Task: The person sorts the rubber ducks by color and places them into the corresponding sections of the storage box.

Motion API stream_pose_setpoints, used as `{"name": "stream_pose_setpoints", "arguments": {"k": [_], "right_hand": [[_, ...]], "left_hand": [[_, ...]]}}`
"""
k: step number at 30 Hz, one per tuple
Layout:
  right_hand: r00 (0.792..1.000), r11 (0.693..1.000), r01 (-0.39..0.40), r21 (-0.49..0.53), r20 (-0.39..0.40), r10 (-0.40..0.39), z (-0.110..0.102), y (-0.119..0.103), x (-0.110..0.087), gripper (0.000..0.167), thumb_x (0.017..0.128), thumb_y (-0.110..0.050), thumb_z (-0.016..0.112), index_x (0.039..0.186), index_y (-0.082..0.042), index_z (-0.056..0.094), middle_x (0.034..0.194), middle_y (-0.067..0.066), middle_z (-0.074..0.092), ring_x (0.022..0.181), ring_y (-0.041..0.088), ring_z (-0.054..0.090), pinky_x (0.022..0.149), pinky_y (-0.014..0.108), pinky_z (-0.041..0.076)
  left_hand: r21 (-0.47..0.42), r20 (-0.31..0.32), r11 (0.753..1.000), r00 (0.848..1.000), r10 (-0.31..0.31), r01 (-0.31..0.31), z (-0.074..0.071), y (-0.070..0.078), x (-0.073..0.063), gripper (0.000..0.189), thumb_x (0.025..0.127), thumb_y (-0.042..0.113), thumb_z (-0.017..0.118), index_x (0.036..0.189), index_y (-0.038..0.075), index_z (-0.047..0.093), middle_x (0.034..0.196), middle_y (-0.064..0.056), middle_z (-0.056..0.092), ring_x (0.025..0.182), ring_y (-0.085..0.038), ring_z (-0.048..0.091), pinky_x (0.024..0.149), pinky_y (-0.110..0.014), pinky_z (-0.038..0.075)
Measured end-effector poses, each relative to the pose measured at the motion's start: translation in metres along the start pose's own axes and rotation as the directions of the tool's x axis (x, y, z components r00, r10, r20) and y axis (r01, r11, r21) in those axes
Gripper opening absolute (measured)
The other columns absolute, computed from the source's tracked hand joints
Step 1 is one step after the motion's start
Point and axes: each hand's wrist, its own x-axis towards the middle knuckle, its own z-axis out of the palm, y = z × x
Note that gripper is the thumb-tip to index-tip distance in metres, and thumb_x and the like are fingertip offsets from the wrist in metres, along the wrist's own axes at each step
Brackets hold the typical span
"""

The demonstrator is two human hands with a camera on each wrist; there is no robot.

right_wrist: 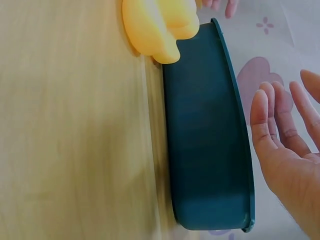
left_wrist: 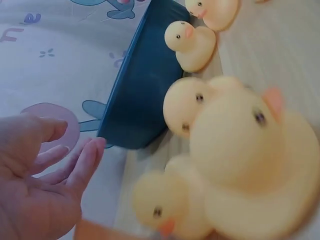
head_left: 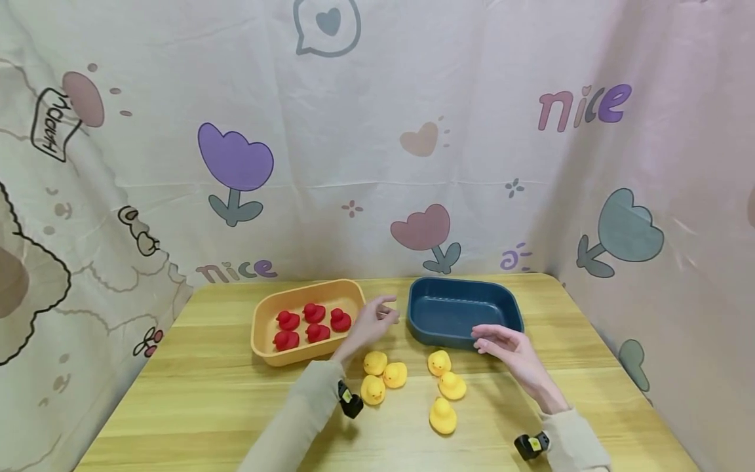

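Observation:
Nothing is in my left hand (head_left: pixel 373 321), its fingers loosely bent between the yellow tray (head_left: pixel 277 359) and the dark blue tray (head_left: pixel 454 341). Five-odd red rubber ducks (head_left: pixel 318 332), several in all, sit inside the yellow tray. My right hand (head_left: pixel 512 351) hovers by the front right of the blue tray, palm inward, fingers relaxed and holding nothing. Several yellow rubber ducks (head_left: pixel 394 375) stand on the table in two loose groups. One group is just below my left hand; the other, with a duck (head_left: pixel 443 416) nearest me, lies between the hands.
A wooden table (head_left: pixel 189 393) carries everything. Behind it hangs a pale curtain (head_left: pixel 354 118) printed with flowers and words. Each wrist wears a small black camera, such as the one on the left wrist (head_left: pixel 351 401).

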Motion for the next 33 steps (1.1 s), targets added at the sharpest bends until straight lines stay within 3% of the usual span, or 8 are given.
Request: {"name": "stream_pose_setpoints", "arguments": {"k": [4,8,14,18,24,30,33], "right_hand": [[1.0,1.0,0.013,0.016,0.012,-0.013,0.002,0.0,-0.001,0.038,0.1,-0.003,0.057,0.129,0.021,0.05,0.116,-0.002,0.073,0.099,0.007,0.071,0.084,0.021,0.061],[1.0,1.0,0.017,0.025,0.022,-0.018,0.003,-0.001,-0.001,0.037,0.1,-0.002,0.057,0.129,0.02,0.051,0.117,-0.001,0.073,0.099,0.007,0.071,0.086,0.022,0.061],[0.999,1.0,0.024,0.018,0.028,-0.025,0.005,0.001,-0.001,0.036,0.099,-0.001,0.057,0.127,0.021,0.052,0.115,-0.003,0.073,0.097,0.008,0.071,0.087,0.023,0.061],[0.999,0.999,0.021,0.024,0.034,-0.022,0.007,0.001,0.001,0.037,0.099,-0.002,0.058,0.127,0.021,0.051,0.115,-0.003,0.073,0.097,0.007,0.071,0.086,0.023,0.061],[0.998,1.0,0.006,0.021,0.056,-0.008,0.011,0.002,0.003,0.038,0.099,-0.002,0.058,0.127,0.022,0.051,0.115,-0.003,0.073,0.097,0.006,0.071,0.087,0.021,0.061],[0.992,0.997,-0.045,-0.061,0.116,0.051,0.017,0.006,0.007,0.038,0.099,-0.005,0.06,0.126,0.019,0.054,0.114,-0.011,0.072,0.101,0.002,0.069,0.088,0.019,0.059],[0.985,0.993,-0.047,-0.108,0.158,0.063,0.02,0.008,0.01,0.036,0.098,-0.007,0.062,0.126,0.015,0.058,0.119,0.002,0.072,0.104,0.003,0.068,0.089,0.017,0.057]], "left_hand": [[0.006,0.078,0.997,0.994,-0.071,0.071,0.008,-0.002,0.01,0.045,0.101,0.013,0.059,0.14,-0.007,0.049,0.11,-0.029,0.071,0.097,-0.044,0.072,0.089,-0.047,0.062],[0.001,0.102,0.993,0.987,-0.121,0.121,0.013,-0.004,0.02,0.051,0.1,0.014,0.06,0.144,-0.007,0.045,0.11,-0.029,0.071,0.092,-0.043,0.073,0.089,-0.047,0.062],[-0.166,0.146,0.967,0.975,-0.167,0.191,0.022,-0.008,0.029,0.053,0.099,0.006,0.06,0.146,-0.008,0.04,0.107,-0.033,0.071,0.087,-0.047,0.073,0.084,-0.051,0.063],[-0.244,0.151,0.949,0.974,-0.166,0.2,0.02,-0.01,0.029,0.051,0.099,-0.002,0.055,0.146,-0.011,0.039,0.107,-0.038,0.068,0.085,-0.046,0.073,0.085,-0.054,0.062],[-0.211,0.158,0.955,0.971,-0.178,0.209,0.009,-0.015,0.022,0.051,0.101,0.0,0.051,0.149,-0.009,0.036,0.108,-0.035,0.068,0.087,-0.046,0.073,0.088,-0.054,0.06],[-0.161,0.122,0.964,0.973,-0.194,0.213,-0.002,-0.017,0.014,0.053,0.101,-0.001,0.049,0.151,-0.01,0.032,0.106,-0.034,0.066,0.083,-0.043,0.074,0.084,-0.048,0.063],[-0.128,0.076,0.965,0.973,-0.22,0.228,-0.005,-0.014,0.009,0.053,0.1,-0.001,0.048,0.15,-0.01,0.034,0.104,-0.033,0.067,0.081,-0.043,0.074,0.083,-0.044,0.064]]}}
